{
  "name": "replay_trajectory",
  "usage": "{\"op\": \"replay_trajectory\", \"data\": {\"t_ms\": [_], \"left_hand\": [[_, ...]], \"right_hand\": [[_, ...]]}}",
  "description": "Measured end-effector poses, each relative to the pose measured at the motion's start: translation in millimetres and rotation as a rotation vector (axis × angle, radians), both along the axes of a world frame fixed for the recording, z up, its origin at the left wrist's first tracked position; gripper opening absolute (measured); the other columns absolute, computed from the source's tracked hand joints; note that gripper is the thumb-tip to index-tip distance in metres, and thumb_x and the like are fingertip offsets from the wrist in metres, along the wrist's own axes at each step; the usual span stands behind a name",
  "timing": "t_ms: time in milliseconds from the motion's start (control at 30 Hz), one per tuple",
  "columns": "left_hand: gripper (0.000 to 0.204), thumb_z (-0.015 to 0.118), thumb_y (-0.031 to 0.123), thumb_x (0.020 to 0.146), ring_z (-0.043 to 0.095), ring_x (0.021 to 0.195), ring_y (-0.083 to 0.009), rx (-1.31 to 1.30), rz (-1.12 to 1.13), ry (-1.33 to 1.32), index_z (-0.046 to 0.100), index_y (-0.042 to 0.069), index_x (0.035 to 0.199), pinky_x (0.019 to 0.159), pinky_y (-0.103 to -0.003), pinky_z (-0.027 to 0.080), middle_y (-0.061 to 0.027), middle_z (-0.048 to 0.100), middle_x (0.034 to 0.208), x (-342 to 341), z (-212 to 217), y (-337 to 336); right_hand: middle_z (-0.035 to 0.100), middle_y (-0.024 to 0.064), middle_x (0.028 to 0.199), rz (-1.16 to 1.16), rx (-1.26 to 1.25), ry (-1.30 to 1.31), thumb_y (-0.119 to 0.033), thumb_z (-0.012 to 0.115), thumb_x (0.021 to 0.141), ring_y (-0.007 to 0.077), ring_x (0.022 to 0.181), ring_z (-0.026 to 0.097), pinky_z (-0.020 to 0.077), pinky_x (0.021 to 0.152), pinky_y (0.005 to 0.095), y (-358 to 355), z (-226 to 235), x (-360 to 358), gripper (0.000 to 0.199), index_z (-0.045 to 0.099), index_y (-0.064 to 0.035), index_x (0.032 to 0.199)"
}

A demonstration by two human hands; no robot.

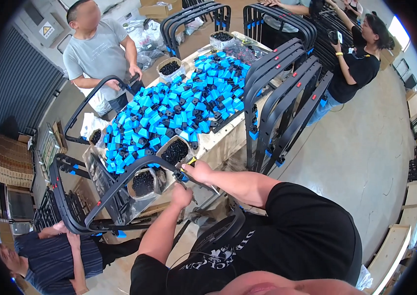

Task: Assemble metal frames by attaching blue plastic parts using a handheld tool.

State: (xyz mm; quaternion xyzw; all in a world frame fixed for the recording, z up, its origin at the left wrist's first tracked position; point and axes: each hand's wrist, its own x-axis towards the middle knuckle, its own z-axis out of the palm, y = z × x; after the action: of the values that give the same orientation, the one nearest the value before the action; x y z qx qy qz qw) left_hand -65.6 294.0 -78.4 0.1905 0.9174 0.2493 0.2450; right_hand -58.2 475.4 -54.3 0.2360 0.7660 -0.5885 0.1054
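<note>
A curved black tubular frame arches in front of me, its near end between my hands. My right hand is closed around a tool with a yellow-and-black handle, beside that end; the kind of tool cannot be made out. Just below and to the left, my left hand is closed at the frame's end, its fingers partly hidden. Close by stand a box of small black parts and a bag-lined box of black parts. Beyond them lies a large heap of blue-and-black plastic pieces.
Several black frames stand upright along the table's right side. More frames are at the far end. Across the table a person in grey holds a frame. Another person in a striped shirt is at lower left, and one in black at right.
</note>
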Motion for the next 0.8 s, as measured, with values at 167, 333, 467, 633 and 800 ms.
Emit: {"op": "replay_trajectory", "data": {"t_ms": [167, 333, 467, 633, 800], "left_hand": [[0.016, 0.061, 0.012, 0.091, 0.071, 0.076, -0.0250, 1.061, 0.568, -1.338, 0.062, -0.002, 0.096, 0.064, -0.037, 0.058, -0.0154, 0.070, 0.086, -28, 44, -3], [0.026, 0.062, 0.016, 0.089, 0.072, 0.074, -0.0275, -0.126, 0.094, 0.183, 0.059, -0.007, 0.101, 0.065, -0.041, 0.059, -0.0205, 0.071, 0.095, -3, -14, -3], [0.013, 0.057, 0.008, 0.094, 0.070, 0.070, -0.0280, 0.765, 0.542, -1.099, 0.061, -0.004, 0.097, 0.059, -0.038, 0.061, -0.0135, 0.069, 0.085, -18, 56, 13], [0.027, 0.063, 0.018, 0.090, 0.072, 0.073, -0.0276, -0.012, 0.008, -0.149, 0.059, -0.007, 0.098, 0.062, -0.037, 0.060, -0.0188, 0.071, 0.089, -6, 19, 2], [0.026, 0.061, 0.014, 0.091, 0.072, 0.072, -0.0226, 0.163, 0.245, -0.590, 0.060, -0.008, 0.104, 0.063, -0.029, 0.058, -0.0142, 0.071, 0.088, -15, 58, 22]], "right_hand": [[0.072, 0.0261, 0.098, -0.018, 0.038, -0.009, -0.053, 0.064, 0.093, 0.0390, 0.093, 0.071, 0.0537, 0.082, 0.0460, 5, 2, 2, 0.059, 0.070, 0.0042, 0.106], [0.070, 0.0287, 0.094, -0.004, 0.023, -0.008, -0.052, 0.063, 0.094, 0.0415, 0.090, 0.070, 0.0535, 0.080, 0.0464, -1, 3, -2, 0.062, 0.069, 0.0086, 0.100], [0.070, 0.0279, 0.092, -0.050, 0.048, 0.076, -0.053, 0.062, 0.094, 0.0403, 0.087, 0.070, 0.0533, 0.078, 0.0465, 8, -8, 4, 0.062, 0.070, 0.0085, 0.099], [0.071, 0.0286, 0.094, 0.008, 0.079, 0.059, -0.055, 0.061, 0.094, 0.0417, 0.090, 0.070, 0.0534, 0.080, 0.0474, 1, -7, -1, 0.064, 0.070, 0.0075, 0.100], [0.072, 0.0257, 0.098, 0.001, 0.077, 0.004, -0.052, 0.063, 0.094, 0.0402, 0.092, 0.071, 0.0540, 0.082, 0.0463, 9, -11, 0, 0.057, 0.071, 0.0024, 0.107]]}}
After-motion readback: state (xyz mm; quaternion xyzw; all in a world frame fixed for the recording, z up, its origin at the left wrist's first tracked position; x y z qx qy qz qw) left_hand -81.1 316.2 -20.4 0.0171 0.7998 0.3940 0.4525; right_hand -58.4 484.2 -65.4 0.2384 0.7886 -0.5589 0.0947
